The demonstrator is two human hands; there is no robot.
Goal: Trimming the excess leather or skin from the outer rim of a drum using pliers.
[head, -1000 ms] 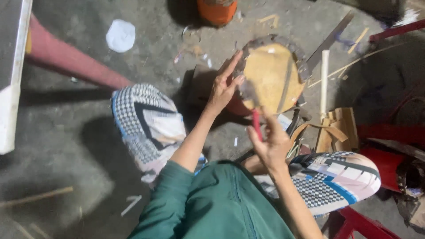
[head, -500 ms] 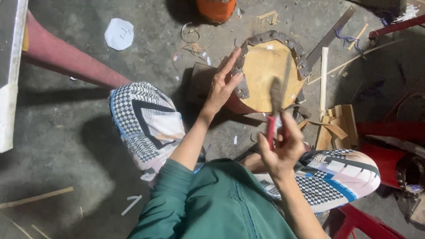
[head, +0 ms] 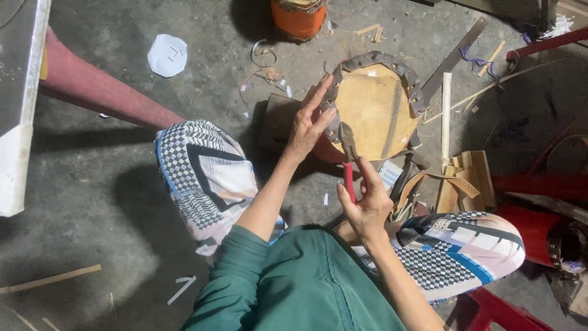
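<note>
Since the earlier frame the red-handled pliers [head: 348,160], gripped in the closed right hand [head: 366,205], have been raised toward the round drum [head: 375,110] steadied by the flat, open left hand [head: 309,122], whose fingers could be nipped if the jaws slipped.

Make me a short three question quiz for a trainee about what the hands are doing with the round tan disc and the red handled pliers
1. True or false: the left hand rests on the rim of the round tan disc.
2. Which hand grips the red-handled pliers? A) left B) right C) both
3. Fill in: the pliers' metal tip points toward the ____ edge of the disc, as seen in the picture.

Key
1. True; its fingers lie on the dark studded band that rings the disc.
2. B; the right hand holds the handles.
3. Lower left, near the left hand's thumb.
</note>
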